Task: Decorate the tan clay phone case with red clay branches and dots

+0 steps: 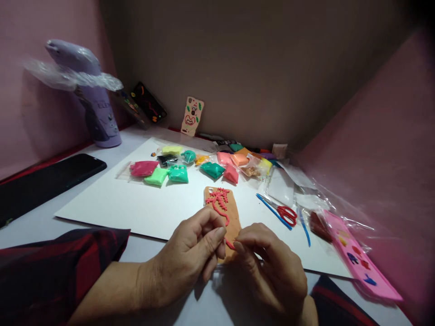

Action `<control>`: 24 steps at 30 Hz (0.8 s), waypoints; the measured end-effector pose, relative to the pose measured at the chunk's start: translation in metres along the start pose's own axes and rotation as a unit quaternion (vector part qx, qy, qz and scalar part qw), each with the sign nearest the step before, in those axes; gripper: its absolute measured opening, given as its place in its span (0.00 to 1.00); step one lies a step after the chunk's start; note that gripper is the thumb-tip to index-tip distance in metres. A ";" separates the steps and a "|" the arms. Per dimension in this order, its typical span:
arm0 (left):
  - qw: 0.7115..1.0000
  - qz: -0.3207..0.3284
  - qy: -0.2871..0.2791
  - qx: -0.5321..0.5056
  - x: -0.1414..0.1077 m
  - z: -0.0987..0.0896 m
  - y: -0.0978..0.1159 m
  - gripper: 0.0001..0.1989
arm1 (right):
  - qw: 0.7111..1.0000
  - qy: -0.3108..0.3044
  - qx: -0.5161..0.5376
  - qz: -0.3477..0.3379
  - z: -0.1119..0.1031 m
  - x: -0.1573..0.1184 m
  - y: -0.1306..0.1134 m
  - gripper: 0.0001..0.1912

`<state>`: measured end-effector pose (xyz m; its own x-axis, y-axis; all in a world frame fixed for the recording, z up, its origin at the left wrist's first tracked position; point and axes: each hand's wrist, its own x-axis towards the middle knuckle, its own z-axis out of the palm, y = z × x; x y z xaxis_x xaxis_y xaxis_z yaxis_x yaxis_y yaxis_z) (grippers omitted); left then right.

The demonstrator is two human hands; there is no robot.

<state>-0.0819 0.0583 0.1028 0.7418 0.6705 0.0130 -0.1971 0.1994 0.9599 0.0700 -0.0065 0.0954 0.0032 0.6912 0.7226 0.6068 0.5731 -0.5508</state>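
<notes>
A phone case (234, 215) covered in brown-orange clay lies at the front of the white board. On its upper part sits a branching cluster of red clay (217, 198) with small dots. From there a wavy red clay strip (222, 214) runs down the case, passing behind my left fingers. My left hand (190, 253) is over the case's left side, thumb and fingers pinched together; what they hold, if anything, is hidden. At the lower right edge, my right hand (272, 267) is closed in a pinch, its fingertips beside the strip's lower end. Any grip there is hidden.
Several clay packets (178, 174) lie across the back of the white board (112, 203). Right are red-handled scissors (286, 214), blue strips (273, 210) and a pink tray (367, 258). Left are a black phone (57, 181) and purple bottle (98, 108). A decorated case (192, 116) leans behind.
</notes>
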 end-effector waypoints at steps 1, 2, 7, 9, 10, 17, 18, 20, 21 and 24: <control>1.000 0.000 0.002 0.002 0.000 0.000 0.000 0.09 | 1.000 0.001 0.003 0.010 0.000 0.000 0.000 0.08; 1.000 -0.001 0.002 0.004 0.000 0.000 0.000 0.09 | 1.000 -0.001 0.007 0.018 -0.001 -0.001 0.000 0.08; 1.000 -0.003 0.004 0.003 0.002 -0.002 0.000 0.09 | 1.000 0.006 0.001 0.031 -0.001 -0.001 0.001 0.06; 1.000 0.000 0.000 0.003 0.001 -0.002 -0.001 0.09 | 1.000 0.003 -0.004 0.024 0.000 -0.001 0.002 0.07; 1.000 0.001 -0.007 0.007 0.001 -0.002 -0.001 0.10 | 1.000 -0.001 -0.004 0.020 0.000 -0.001 0.002 0.07; 0.998 -0.004 -0.051 0.027 -0.004 -0.004 -0.003 0.13 | 1.000 -0.018 0.009 0.022 -0.002 -0.001 0.000 0.07; 0.998 -0.003 -0.052 0.025 -0.004 -0.004 -0.003 0.13 | 0.999 -0.021 0.009 0.025 -0.002 -0.001 0.000 0.07; 0.998 -0.001 -0.050 0.026 -0.003 -0.004 -0.003 0.14 | 0.999 -0.025 0.011 0.025 -0.002 -0.002 -0.001 0.07; 0.998 0.000 -0.048 0.029 -0.003 -0.004 -0.002 0.14 | 0.999 -0.026 0.011 0.025 -0.002 -0.002 -0.001 0.07; 0.999 -0.008 -0.038 0.030 -0.002 -0.003 -0.002 0.14 | 1.000 -0.023 0.002 0.017 -0.002 -0.002 -0.001 0.07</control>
<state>-0.0853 0.0587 0.0997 0.7919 0.6104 0.0168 -0.1473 0.1643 0.9753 0.0711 -0.0092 0.0956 -0.0123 0.7302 0.6832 0.6041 0.5499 -0.5768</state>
